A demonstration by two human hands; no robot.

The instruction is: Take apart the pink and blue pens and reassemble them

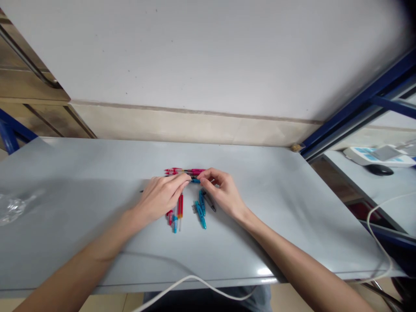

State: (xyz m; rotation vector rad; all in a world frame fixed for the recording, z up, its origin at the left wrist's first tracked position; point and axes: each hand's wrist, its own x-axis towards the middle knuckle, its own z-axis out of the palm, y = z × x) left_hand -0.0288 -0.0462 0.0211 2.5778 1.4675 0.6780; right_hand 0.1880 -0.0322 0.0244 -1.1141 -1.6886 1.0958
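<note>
My left hand (165, 190) is closed in a pinch at the end of a short blue pen barrel (196, 180), its fingers covering what lies beneath. At the barrel's other end, my right hand (222, 188) pinches with thumb and forefinger. Behind the hands lie several pink-red pens (196, 171) side by side. Between my wrists are red refills (180, 206), a red pen part (169, 217) and a light-blue pen part (175, 223). Two teal barrels (200, 215) rest beside a dark grey barrel (209, 201) near my right hand. A small dark tip (141, 191) shows left of my left hand.
All this lies on a grey table (97, 160) against a wall. Clear crumpled plastic (14, 208) is at the left. A white cable (195, 279) crosses the front edge. Blue metal posts (351, 99) rise at the right, near a scale (377, 155) and black mouse (379, 170).
</note>
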